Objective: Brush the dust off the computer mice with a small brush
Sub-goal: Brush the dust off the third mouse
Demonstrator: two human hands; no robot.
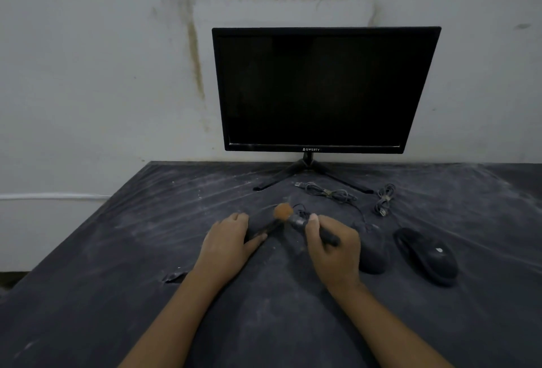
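Observation:
My right hand (334, 247) grips a small brush (296, 221) by its dark handle. The orange bristles point up and to the left, over a black mouse (262, 231) that my left hand (230, 243) holds between thumb and fingers. That mouse is dark and mostly hidden by the hand. Two more black mice lie on the table to the right: one (372, 253) just beside my right hand, and a larger one (426, 254) farther right.
A black monitor (322, 89) on a tripod stand (308, 174) stands at the back against the wall. Coiled mouse cables (331, 193) (384, 199) lie in front of it. The dusty dark table cover (146, 235) has a small tear (174, 277) at the left.

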